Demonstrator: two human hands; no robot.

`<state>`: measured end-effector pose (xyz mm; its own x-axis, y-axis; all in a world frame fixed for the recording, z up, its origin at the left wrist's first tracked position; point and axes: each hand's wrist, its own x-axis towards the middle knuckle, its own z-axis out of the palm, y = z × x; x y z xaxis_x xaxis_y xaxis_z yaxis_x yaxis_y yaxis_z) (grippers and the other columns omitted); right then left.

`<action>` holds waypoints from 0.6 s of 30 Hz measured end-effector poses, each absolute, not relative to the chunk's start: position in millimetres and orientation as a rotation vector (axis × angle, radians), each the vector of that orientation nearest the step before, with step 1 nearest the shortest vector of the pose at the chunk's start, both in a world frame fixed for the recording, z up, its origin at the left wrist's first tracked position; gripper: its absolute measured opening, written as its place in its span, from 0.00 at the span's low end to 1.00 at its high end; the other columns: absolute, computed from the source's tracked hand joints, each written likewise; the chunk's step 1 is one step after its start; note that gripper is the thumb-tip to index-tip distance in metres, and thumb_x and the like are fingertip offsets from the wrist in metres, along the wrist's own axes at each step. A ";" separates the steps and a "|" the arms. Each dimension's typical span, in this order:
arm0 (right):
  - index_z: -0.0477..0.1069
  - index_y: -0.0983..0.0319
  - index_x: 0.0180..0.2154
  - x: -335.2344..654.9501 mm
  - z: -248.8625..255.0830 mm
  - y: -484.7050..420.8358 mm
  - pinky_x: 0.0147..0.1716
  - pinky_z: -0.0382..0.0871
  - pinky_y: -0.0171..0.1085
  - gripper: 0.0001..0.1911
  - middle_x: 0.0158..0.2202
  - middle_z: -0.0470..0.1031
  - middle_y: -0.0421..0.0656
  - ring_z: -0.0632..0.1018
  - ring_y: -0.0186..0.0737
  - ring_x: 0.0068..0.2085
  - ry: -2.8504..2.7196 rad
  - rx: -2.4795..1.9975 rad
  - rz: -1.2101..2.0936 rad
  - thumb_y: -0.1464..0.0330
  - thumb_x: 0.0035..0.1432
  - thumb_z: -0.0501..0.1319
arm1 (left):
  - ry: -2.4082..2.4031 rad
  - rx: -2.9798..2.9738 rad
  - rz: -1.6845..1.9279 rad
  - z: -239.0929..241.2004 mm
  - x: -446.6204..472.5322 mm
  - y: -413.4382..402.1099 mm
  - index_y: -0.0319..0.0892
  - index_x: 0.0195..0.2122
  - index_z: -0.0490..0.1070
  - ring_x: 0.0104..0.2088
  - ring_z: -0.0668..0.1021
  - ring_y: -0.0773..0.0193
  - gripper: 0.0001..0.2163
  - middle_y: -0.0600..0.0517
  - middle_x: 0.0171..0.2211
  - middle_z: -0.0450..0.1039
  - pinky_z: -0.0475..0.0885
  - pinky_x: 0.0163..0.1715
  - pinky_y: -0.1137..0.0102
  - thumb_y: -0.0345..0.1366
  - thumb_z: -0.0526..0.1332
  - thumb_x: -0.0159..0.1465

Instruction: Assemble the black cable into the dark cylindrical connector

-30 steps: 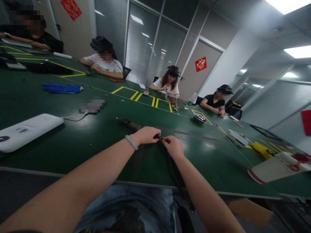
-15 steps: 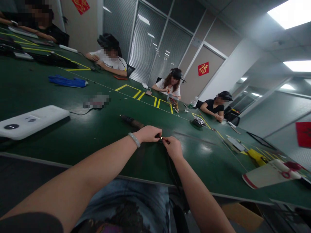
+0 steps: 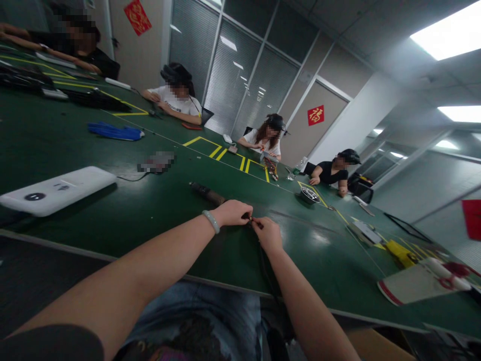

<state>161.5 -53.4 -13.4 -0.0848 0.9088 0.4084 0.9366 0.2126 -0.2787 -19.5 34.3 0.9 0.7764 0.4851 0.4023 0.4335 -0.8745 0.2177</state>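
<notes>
In the middle of the head view, my left hand [image 3: 236,212] and my right hand [image 3: 268,233] meet fingertip to fingertip over the table. Both pinch at a small dark piece with a brass-coloured end [image 3: 250,219]; the fingers cover most of it. A black cable [image 3: 267,265] runs from below my right hand down past the table edge. Just beyond my left hand lies a dark, round-bodied tool [image 3: 207,193], its near end hidden behind that hand.
A white device [image 3: 63,188] with a cord and a blue glove [image 3: 114,131] lie to the left on the green table [image 3: 158,230]. A metal bowl-like object [image 3: 309,194] is farther back. At the right stands a whitish container [image 3: 413,283]. Several people sit across the table.
The view has tilted slightly, so the scene sits a little lower and farther right. My hands keep their pinch; the brass-coloured end now shows less. A person at far right has moved their hands apart.
</notes>
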 end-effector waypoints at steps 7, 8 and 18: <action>0.76 0.58 0.42 161.1 -13.7 -49.3 0.40 0.64 0.34 0.12 0.36 0.74 0.44 0.74 0.38 0.37 -2.121 -1.690 -0.173 0.67 0.62 0.55 | 0.766 2.869 0.665 -0.1 -16.4 34.0 0.45 0.36 0.71 0.36 0.77 0.60 0.07 0.52 0.35 0.76 0.67 0.34 0.71 0.39 0.60 0.58; 0.75 0.58 0.42 162.1 -13.6 -48.3 0.40 0.64 0.34 0.12 0.36 0.74 0.44 0.74 0.38 0.38 -2.149 -1.678 -0.192 0.67 0.63 0.54 | 0.763 2.869 0.662 -0.4 -16.2 34.2 0.45 0.37 0.71 0.36 0.77 0.60 0.07 0.51 0.35 0.76 0.67 0.34 0.70 0.39 0.60 0.58; 0.74 0.58 0.43 175.4 -7.7 -39.3 0.41 0.63 0.35 0.14 0.35 0.72 0.44 0.72 0.37 0.37 -2.413 -1.566 -0.320 0.65 0.66 0.51 | 0.686 2.899 0.682 -0.2 -16.9 37.6 0.44 0.35 0.71 0.36 0.77 0.61 0.05 0.52 0.34 0.76 0.67 0.35 0.71 0.39 0.59 0.61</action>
<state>175.4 -39.3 -7.7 -0.3930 0.8612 0.3222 0.9154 0.3995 0.0489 -16.9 37.6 -0.2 0.8001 0.4441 0.4033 0.4059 -0.8958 0.1811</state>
